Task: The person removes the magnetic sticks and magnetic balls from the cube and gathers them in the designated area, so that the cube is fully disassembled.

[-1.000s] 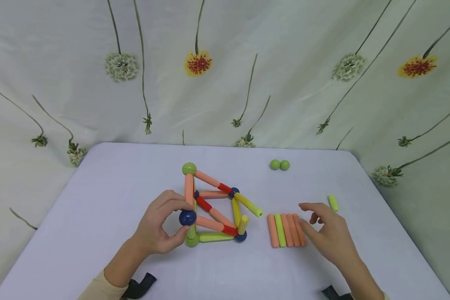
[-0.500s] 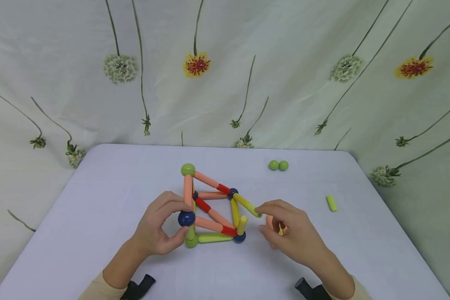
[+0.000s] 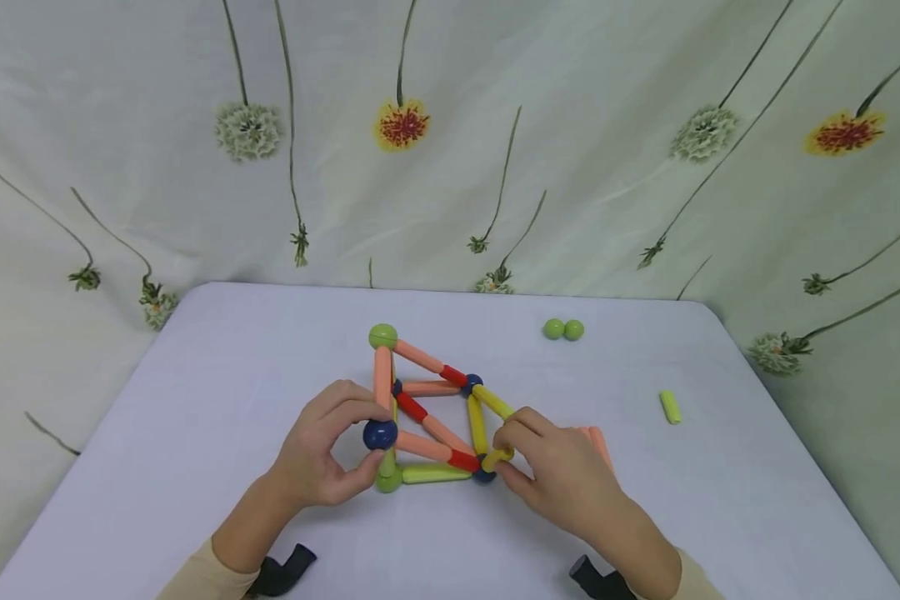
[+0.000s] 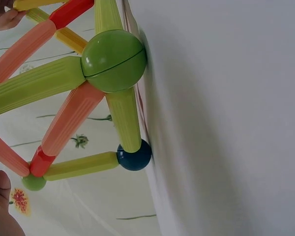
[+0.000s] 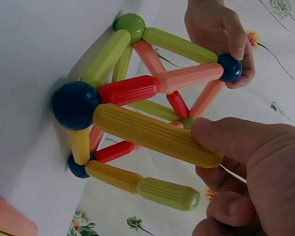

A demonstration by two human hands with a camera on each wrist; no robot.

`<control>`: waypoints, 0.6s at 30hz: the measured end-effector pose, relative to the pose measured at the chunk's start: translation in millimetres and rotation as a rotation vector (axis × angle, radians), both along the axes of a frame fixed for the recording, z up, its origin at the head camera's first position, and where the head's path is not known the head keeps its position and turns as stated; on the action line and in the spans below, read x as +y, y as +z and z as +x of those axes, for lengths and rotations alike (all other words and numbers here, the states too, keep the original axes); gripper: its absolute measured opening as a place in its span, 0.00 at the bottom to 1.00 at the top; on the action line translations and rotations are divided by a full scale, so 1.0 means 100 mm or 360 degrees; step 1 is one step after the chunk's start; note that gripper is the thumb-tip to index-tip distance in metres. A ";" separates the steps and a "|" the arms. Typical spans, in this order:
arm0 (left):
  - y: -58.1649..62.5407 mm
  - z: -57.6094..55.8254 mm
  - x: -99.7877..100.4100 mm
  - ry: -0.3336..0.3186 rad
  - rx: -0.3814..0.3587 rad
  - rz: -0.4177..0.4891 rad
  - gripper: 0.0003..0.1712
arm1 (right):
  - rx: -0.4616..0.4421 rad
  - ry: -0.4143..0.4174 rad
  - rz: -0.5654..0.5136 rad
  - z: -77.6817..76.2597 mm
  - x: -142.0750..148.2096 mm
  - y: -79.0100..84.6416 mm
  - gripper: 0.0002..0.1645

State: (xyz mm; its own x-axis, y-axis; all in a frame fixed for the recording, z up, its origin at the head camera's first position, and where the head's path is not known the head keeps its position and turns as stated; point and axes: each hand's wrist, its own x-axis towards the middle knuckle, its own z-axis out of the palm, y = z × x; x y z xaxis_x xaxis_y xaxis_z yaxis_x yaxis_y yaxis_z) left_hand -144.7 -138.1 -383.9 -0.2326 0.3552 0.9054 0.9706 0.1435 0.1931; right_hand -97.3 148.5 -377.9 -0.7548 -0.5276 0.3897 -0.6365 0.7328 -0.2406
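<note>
A frame of magnetic rods and balls stands on the table. My left hand (image 3: 326, 454) pinches its raised dark blue ball (image 3: 380, 434), which joins two salmon rods. My right hand (image 3: 562, 475) grips the free end of a yellow rod (image 5: 152, 137) between thumb and fingers. That rod's other end meets a dark blue ball (image 5: 76, 105) low on the frame. Beside it, a yellow rod with a light green rod (image 5: 168, 193) on its end sticks out from another blue ball. A green ball (image 4: 114, 61) forms a near corner, close to the tabletop.
Several loose salmon rods (image 3: 597, 442) lie at the right, partly hidden by my right hand. A short light green rod (image 3: 671, 407) lies farther right. Two green balls (image 3: 564, 329) sit near the back edge. A flowered cloth (image 3: 607, 150) hangs behind the table.
My right hand has moved left from beside the loose rods to the frame and taken hold of the yellow rod, which now leans to the right. My left hand keeps its hold.
</note>
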 end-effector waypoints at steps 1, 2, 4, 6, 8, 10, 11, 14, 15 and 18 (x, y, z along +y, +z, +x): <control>0.00 0.00 0.00 0.0004 -0.0002 -0.0003 0.18 | -0.0020 -0.0023 0.0032 0.02 0.01 0.00 0.16; 0.00 0.00 0.01 0.0003 -0.0002 -0.0003 0.18 | -0.0043 -0.0041 0.0066 0.04 0.03 0.00 0.16; -0.02 -0.01 0.01 0.0003 -0.0006 -0.0005 0.18 | -0.0085 -0.0060 0.0120 0.09 0.07 -0.01 0.15; -0.05 -0.03 0.00 0.0006 -0.0013 -0.0013 0.18 | -0.0127 -0.0089 0.0167 0.14 0.12 -0.03 0.14; -0.09 -0.05 -0.01 0.0010 -0.0014 -0.0020 0.19 | -0.0161 -0.0127 0.0185 0.18 0.16 -0.06 0.13; -0.14 -0.08 -0.02 0.0020 -0.0014 -0.0029 0.19 | -0.0191 -0.0195 0.0194 0.20 0.22 -0.11 0.13; -0.16 -0.09 -0.03 0.0026 -0.0014 -0.0034 0.19 | -0.0213 -0.0240 0.0200 0.20 0.24 -0.13 0.13; -0.16 -0.09 -0.04 0.0077 0.0018 -0.0048 0.19 | -0.0283 -0.0347 0.0190 0.20 0.32 -0.20 0.13; -0.13 -0.07 -0.03 0.0112 0.0040 -0.0053 0.19 | -0.0310 -0.0368 0.0180 0.20 0.34 -0.23 0.13; 0.03 0.03 0.05 0.0276 0.0201 -0.0062 0.18 | -0.0379 -0.0388 0.0144 0.18 0.39 -0.29 0.13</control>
